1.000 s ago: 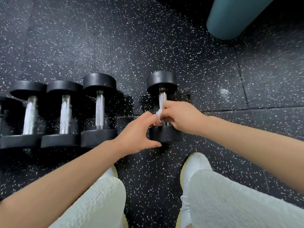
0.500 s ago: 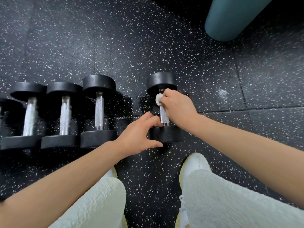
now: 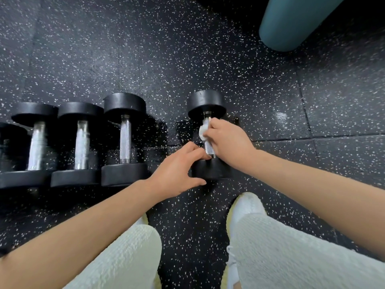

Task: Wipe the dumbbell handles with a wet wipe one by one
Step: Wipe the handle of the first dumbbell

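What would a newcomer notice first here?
The two hands in the middle: the right hand presses a white wipe against the handle of a lone dumbbell, while the left hand holds its near end. To the left lies a row of dumbbells; a teal roll sits at top right.

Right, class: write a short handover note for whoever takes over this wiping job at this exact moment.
Right hand: pinches the wet wipe round the handle of the lone dumbbell, towards its far end.
Left hand: grips that dumbbell's near head, steadying it.
Row of dumbbells: lying on the floor to the left, with neither hand on them.
Done: this handle is mid-wipe.
Left: finish it, then the row; whether those were wiped cannot be told.
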